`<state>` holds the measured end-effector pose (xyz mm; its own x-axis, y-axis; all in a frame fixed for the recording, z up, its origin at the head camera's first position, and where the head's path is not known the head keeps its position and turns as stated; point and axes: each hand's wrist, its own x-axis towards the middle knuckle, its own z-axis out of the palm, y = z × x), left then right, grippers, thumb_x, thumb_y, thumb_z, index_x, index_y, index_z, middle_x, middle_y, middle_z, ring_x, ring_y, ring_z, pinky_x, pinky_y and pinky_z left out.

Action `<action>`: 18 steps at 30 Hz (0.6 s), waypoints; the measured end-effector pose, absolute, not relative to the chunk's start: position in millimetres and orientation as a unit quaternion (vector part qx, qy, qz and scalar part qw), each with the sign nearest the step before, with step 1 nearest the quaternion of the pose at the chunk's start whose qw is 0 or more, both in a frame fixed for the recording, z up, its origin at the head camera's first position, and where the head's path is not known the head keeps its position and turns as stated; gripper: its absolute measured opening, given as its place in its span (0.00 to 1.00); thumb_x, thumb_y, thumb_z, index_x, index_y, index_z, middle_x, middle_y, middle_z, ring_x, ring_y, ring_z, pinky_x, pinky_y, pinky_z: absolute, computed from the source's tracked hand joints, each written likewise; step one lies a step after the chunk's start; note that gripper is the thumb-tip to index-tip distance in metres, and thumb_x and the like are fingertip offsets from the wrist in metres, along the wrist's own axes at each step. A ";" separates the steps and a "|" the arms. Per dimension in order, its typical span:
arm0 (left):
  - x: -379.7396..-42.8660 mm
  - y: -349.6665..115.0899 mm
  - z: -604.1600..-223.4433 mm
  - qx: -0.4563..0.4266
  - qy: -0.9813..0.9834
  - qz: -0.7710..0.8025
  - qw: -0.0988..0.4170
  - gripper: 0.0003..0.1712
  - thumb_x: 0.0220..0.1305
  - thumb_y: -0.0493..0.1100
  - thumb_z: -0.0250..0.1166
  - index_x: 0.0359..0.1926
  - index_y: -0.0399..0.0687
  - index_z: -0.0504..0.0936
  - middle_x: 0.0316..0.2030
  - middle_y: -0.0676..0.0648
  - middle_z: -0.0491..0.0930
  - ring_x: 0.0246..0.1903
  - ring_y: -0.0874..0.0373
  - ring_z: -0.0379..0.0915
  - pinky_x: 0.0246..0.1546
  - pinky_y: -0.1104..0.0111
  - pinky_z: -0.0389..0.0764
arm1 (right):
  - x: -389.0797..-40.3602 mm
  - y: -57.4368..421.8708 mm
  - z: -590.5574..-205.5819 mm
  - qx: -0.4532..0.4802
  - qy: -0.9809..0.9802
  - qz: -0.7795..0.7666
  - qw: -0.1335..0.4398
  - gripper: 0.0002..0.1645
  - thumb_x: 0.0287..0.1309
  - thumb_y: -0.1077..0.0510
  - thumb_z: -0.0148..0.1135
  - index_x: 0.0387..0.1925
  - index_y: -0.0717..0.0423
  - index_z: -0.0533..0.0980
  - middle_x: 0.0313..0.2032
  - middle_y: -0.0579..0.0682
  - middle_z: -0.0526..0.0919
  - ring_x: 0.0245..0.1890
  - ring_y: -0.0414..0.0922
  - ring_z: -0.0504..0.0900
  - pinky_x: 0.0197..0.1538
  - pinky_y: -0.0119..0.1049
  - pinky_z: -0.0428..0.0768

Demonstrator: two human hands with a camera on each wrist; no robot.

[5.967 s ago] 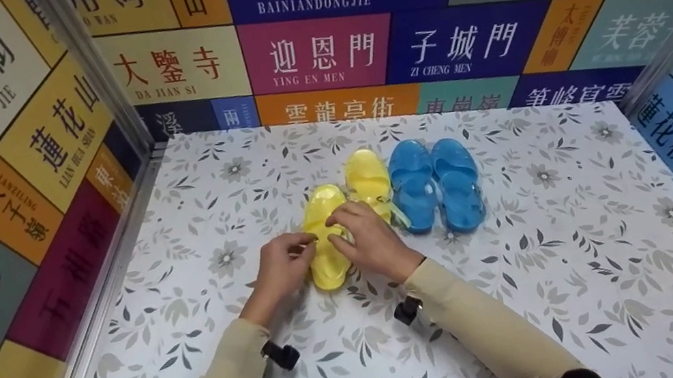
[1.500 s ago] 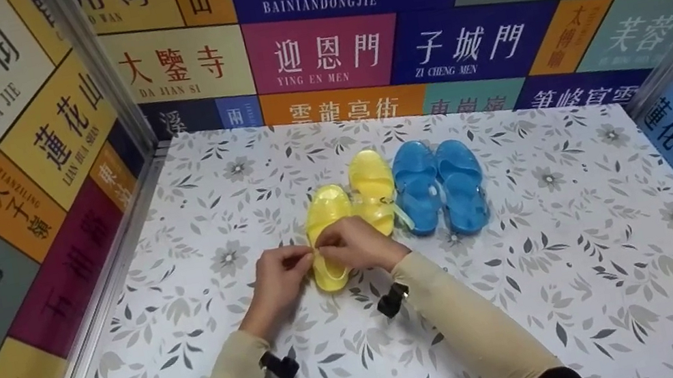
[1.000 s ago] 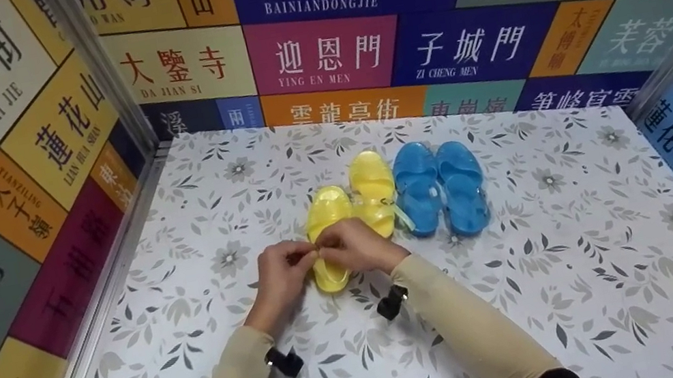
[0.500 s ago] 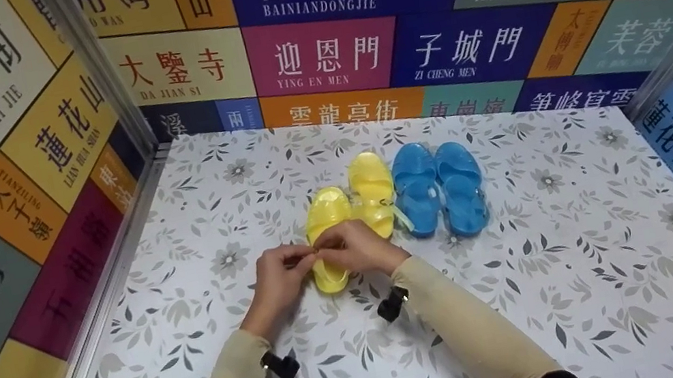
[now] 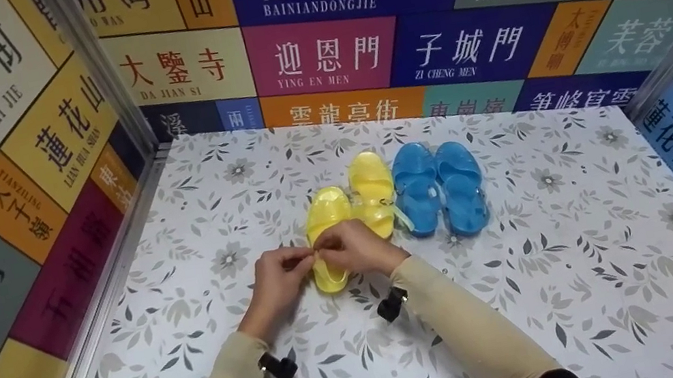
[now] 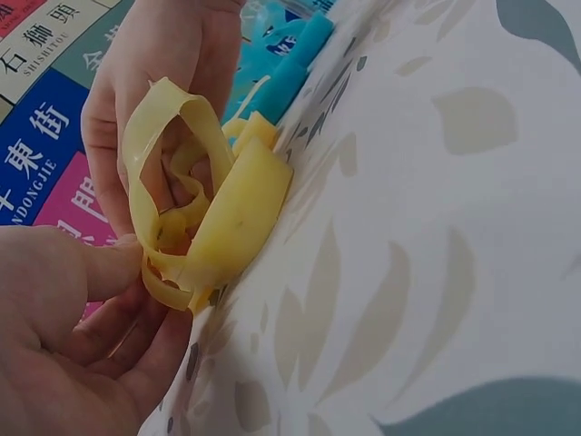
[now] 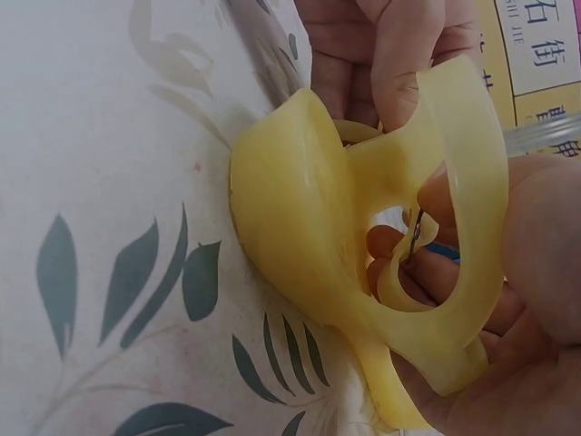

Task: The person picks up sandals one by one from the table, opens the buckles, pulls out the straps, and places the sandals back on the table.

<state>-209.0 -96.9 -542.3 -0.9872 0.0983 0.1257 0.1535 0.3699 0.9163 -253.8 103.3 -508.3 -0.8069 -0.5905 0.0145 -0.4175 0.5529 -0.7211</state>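
Note:
A translucent yellow jelly sandal (image 5: 327,208) lies on the table, toe pointing away, its strap standing up in a loop. My left hand (image 5: 280,282) pinches the strap at the sandal's left side between thumb and fingers. My right hand (image 5: 357,247) reaches over the sandal, its fingertips meeting the left ones. In the right wrist view, the right fingers hold the strap beside a small metal buckle (image 7: 417,232). Whether the strap runs through the buckle is hard to tell. The second yellow sandal (image 5: 370,176) stands just to the right, partly behind my right hand.
A pair of blue jelly sandals (image 5: 439,188) sits right of the yellow ones, with a pale loose strap (image 5: 403,215) between. The tabletop (image 5: 568,286) has a leaf-patterned cover. Sign-printed panels (image 5: 319,53) with metal corner posts wall the back and sides.
Since six seconds ago, my right hand has shifted down and left across the yellow sandal to meet my left fingertips. Over the last second both hands have stayed nearly still.

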 end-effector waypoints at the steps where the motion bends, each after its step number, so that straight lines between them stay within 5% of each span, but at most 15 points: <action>1: -208.9 -97.3 -542.6 -0.076 -0.827 -0.556 0.024 0.08 0.67 0.37 0.73 0.46 0.46 0.92 0.40 0.49 0.91 0.41 0.57 0.86 0.48 0.62 0.86 | -253.8 103.1 -508.4 -0.291 0.873 -0.374 0.113 0.11 0.69 0.58 0.65 0.47 0.56 0.88 0.41 0.48 0.92 0.37 0.39 0.87 0.44 0.34 0.86; 18: -206.8 -96.8 -542.6 -0.058 -0.821 -0.568 0.019 0.08 0.66 0.36 0.73 0.45 0.47 0.92 0.40 0.50 0.91 0.41 0.57 0.85 0.49 0.62 0.85 | -252.3 108.1 -515.1 -0.289 0.865 -0.399 0.092 0.12 0.72 0.56 0.63 0.48 0.56 0.87 0.43 0.49 0.91 0.44 0.42 0.88 0.50 0.39 0.86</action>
